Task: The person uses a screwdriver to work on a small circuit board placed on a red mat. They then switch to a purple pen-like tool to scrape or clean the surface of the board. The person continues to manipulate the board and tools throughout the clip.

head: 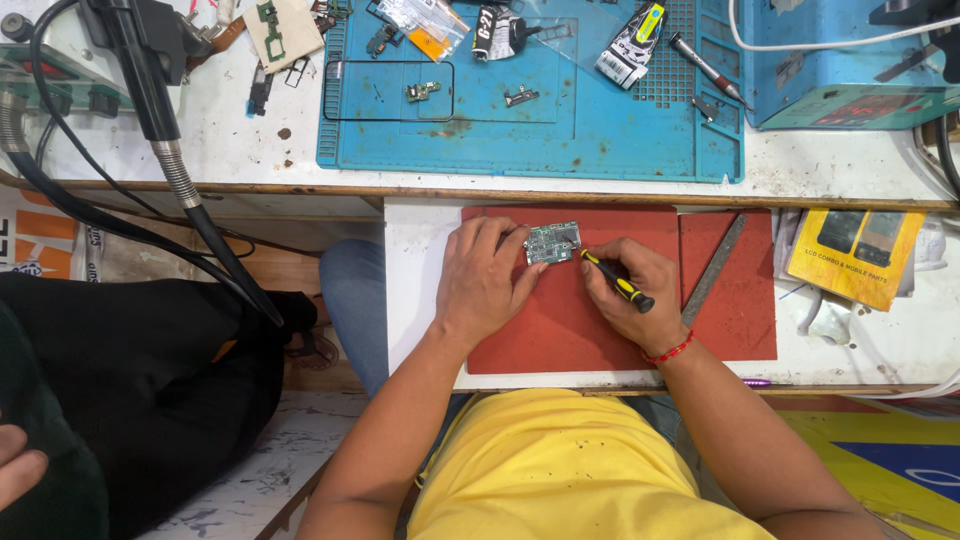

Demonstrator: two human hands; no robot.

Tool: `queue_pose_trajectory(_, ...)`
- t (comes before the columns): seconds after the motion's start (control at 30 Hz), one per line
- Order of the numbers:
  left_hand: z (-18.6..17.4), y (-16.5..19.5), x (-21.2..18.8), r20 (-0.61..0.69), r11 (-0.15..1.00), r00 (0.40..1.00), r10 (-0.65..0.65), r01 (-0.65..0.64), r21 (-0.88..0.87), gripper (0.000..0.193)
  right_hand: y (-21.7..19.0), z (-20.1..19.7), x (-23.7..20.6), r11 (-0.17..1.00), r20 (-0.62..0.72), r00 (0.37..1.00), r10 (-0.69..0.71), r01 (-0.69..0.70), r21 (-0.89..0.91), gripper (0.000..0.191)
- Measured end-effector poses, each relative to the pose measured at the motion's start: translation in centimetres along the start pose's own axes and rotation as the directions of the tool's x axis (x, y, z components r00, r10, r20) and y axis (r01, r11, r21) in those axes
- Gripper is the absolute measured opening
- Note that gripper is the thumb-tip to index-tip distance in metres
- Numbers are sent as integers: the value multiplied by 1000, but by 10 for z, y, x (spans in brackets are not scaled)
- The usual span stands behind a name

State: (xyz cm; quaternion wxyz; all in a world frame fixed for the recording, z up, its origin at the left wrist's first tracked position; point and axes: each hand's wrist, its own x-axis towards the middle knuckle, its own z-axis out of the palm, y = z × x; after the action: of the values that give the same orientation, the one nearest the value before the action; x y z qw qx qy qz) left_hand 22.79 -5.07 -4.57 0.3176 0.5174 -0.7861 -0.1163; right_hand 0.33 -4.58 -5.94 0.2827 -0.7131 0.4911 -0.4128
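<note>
A small green circuit board [553, 243] lies on a red mat [560, 330] on a pull-out shelf. My left hand [484, 280] rests on the mat and pinches the board's left edge with its fingertips. My right hand [630, 295] grips a small screwdriver [618, 283] with a black and yellow handle, its tip touching the board's right edge. A red thread band circles my right wrist.
A metal ruler [714, 268] lies slanted on the mat. A yellow box [858, 255] sits to the right. Above, a blue work mat [560, 110] holds small parts, tools and packets. A black hose [180, 180] hangs at left beside a person in black [130, 380].
</note>
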Motion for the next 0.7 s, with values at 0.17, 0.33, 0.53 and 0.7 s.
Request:
queue_pose_trajectory(0.17, 1, 0, -2, 0, 1000, 1000, -2, 2, 5, 45, -1, 0, -1, 1000, 6, 1000, -7, 7, 0, 10)
queue_pose_trajectory(0.33, 1, 1, -3, -3, 1000, 1000, -2, 2, 2, 45, -1, 1, -1, 999, 9, 999, -40, 40, 26, 10)
queue_pose_trajectory(0.53, 0, 2, -2, 1, 1000, 1000, -3, 3, 3, 44, -2, 0, -1, 999, 10, 1000, -24, 24, 33, 10)
queue_pose_trajectory(0.7, 0, 3, -1, 4, 1000, 1000, -4, 4, 4, 44, -2, 0, -1, 1000, 9, 1000, -3, 3, 20, 10)
